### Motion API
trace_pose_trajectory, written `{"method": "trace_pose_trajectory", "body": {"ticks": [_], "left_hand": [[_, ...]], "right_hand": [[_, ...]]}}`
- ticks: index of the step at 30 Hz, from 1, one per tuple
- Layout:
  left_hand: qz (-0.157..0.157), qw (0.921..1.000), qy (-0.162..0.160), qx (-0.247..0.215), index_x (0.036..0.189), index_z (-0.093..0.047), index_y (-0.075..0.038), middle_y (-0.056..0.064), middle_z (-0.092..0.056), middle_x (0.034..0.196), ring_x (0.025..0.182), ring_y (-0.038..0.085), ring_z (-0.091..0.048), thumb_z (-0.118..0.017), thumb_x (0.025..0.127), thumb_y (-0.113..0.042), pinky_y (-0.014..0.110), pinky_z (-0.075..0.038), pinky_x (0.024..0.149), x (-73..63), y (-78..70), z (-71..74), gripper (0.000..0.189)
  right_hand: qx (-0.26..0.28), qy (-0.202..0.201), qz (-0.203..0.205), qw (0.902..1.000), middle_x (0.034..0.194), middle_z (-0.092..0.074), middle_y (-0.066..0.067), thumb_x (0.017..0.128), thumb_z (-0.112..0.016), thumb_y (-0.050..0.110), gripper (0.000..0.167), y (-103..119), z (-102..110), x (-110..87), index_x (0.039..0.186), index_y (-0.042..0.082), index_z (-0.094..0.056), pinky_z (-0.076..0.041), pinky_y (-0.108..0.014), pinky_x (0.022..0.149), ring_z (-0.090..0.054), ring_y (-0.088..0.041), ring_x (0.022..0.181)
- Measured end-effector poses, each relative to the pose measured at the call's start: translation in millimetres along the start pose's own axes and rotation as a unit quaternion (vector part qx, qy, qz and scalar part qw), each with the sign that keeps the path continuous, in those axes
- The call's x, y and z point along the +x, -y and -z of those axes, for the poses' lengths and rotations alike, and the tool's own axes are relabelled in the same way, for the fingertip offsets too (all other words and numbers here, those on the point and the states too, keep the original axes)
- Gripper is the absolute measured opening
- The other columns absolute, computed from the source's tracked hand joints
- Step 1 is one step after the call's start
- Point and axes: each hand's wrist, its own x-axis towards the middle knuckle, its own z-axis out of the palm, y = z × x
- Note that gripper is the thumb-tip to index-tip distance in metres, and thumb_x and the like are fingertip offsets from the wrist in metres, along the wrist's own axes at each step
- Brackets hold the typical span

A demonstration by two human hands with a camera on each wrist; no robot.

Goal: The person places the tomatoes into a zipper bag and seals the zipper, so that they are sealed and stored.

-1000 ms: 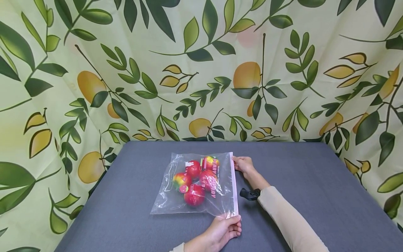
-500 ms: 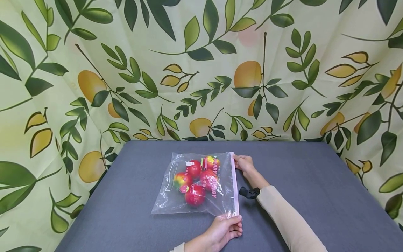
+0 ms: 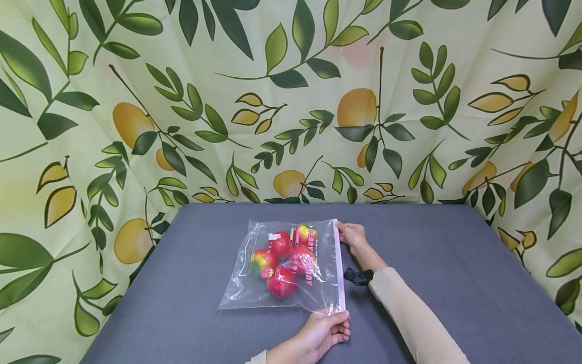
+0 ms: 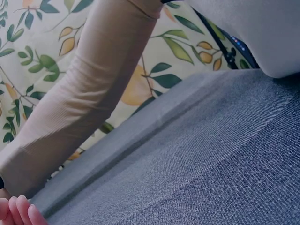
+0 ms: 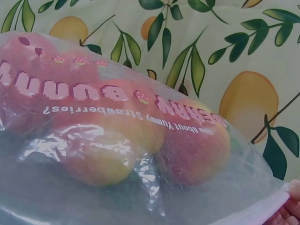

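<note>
A clear plastic zip bag (image 3: 241,290) lies on the table with its pink zip strip (image 3: 340,268) to the right. Inside it are several round red and yellow fruits (image 3: 282,282), seen close through the printed film in the right wrist view. My left hand (image 3: 316,336) pinches the near end of the strip between thumb and fingers. At the far end, my right hand (image 3: 352,236) pinches the other corner. Only part of the right hand (image 5: 285,208) shows in the right wrist view. Curled left fingers (image 4: 21,211) appear at the left wrist view's lower corner, without the bag.
The grey cloth-covered table (image 3: 191,263) extends around the bag on both sides. A curtain with leaf and fruit print (image 3: 291,151) hangs behind and beside it. A black wrist camera (image 3: 358,277) sits on the right wrist, close to the strip.
My right forearm and wrist have shifted very slightly left. Both hands keep their hold at the strip's ends, and the bag and fruits stay practically where they were.
</note>
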Motion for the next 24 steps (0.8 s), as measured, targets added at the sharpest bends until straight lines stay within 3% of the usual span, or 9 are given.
{"method": "trace_pose_trajectory", "body": {"ticks": [5, 10, 17, 21, 24], "left_hand": [[0.004, 1.0, 0.0, 0.005, 0.081, -0.057, -0.014, -0.006, -0.054, 0.066, 0.062, 0.005, -0.052, -0.055, 0.093, -0.01, 0.018, -0.049, 0.063, -0.4, 1.2, -1.0, 0.012], [0.004, 1.0, -0.005, 0.004, 0.084, -0.059, -0.012, -0.006, -0.056, 0.068, 0.063, 0.004, -0.054, -0.058, 0.092, -0.012, 0.017, -0.049, 0.064, -0.1, 1.8, -6.6, 0.007], [0.013, 0.9998, -0.003, 0.016, 0.09, -0.061, -0.008, -0.006, -0.059, 0.07, 0.066, 0.005, -0.058, -0.06, 0.091, -0.015, 0.017, -0.052, 0.066, 3.6, 0.4, -10.3, 0.007], [0.029, 0.9989, 0.016, 0.034, 0.101, -0.063, -0.001, -0.006, -0.06, 0.072, 0.067, 0.004, -0.059, -0.058, 0.093, -0.017, 0.018, -0.053, 0.069, 1.9, -1.8, -7.1, 0.018], [0.044, 0.9961, 0.051, 0.056, 0.11, -0.062, 0.006, -0.006, -0.06, 0.073, 0.068, 0.004, -0.06, -0.055, 0.094, -0.016, 0.019, -0.054, 0.071, -2.6, -3.7, -3.5, 0.028]], "right_hand": [[-0.008, -0.006, 0.004, 0.9999, 0.055, -0.055, 0.01, 0.094, -0.059, 0.016, 0.035, 0.1, 3.6, -1.0, 0.112, -0.013, -0.06, -0.047, -0.011, 0.05, -0.053, 0.002, 0.051], [0.023, -0.008, -0.021, 0.9995, 0.055, -0.055, 0.009, 0.095, -0.058, 0.018, 0.035, -0.5, 10.3, -4.3, 0.114, -0.012, -0.058, -0.048, -0.011, 0.049, -0.053, 0.001, 0.05], [0.026, 0.041, -0.031, 0.9983, 0.062, -0.061, 0.006, 0.098, -0.052, 0.02, 0.038, 1.1, 23.9, -20.9, 0.117, -0.013, -0.054, -0.054, -0.014, 0.055, -0.06, -0.001, 0.056], [0.011, 0.079, -0.007, 0.9968, 0.065, -0.063, 0.005, 0.1, -0.047, 0.016, 0.042, 2.6, 30.9, -32.4, 0.121, -0.02, -0.049, -0.056, -0.016, 0.06, -0.062, -0.002, 0.06], [-0.007, 0.09, 0.019, 0.9957, 0.067, -0.065, 0.006, 0.101, -0.045, 0.015, 0.044, 4.3, 37.4, -41.0, 0.123, -0.023, -0.046, -0.056, -0.015, 0.06, -0.063, -0.001, 0.06]]}}
